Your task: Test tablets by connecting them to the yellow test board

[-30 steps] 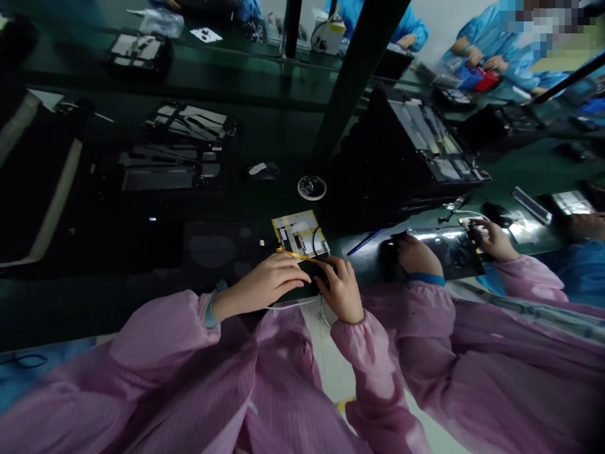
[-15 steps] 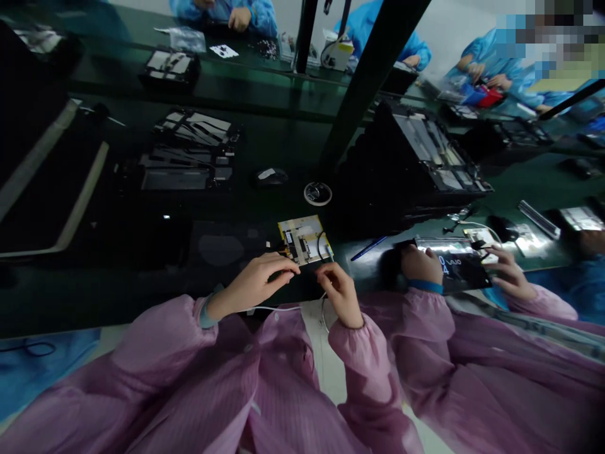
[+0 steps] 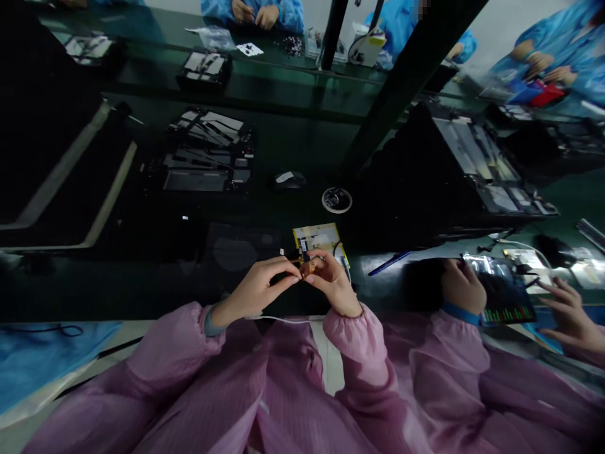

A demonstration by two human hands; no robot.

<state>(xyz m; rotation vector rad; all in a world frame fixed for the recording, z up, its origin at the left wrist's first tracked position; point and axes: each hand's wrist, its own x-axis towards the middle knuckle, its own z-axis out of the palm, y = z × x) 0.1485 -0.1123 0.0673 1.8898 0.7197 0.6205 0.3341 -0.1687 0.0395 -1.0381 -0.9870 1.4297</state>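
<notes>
My left hand (image 3: 265,282) is closed, thumb and forefinger pinched at one end of a small orange-brown flex cable (image 3: 308,269). On the other side of that strip my right hand (image 3: 334,287) is also closed, fingertips gripping it. Just beyond the fingers lies a flat yellow-edged board (image 3: 326,234), which looks like a battery pack. My hands hide its near part. A black lead curves over its right side, and a white cable (image 3: 283,320) runs along the table edge below my hands.
A computer mouse (image 3: 289,180) and a white tape ring (image 3: 337,200) lie behind. Right are a blue pen (image 3: 389,263) and a tall black stack (image 3: 420,183). Screen parts (image 3: 208,170) lie left. A co-worker's hands (image 3: 463,290) hold a lit display (image 3: 503,293) at right.
My right hand has moved left and up to meet my left hand at the flex cable. The whole view has shifted, and the co-worker's display now shows coloured bars instead of text.
</notes>
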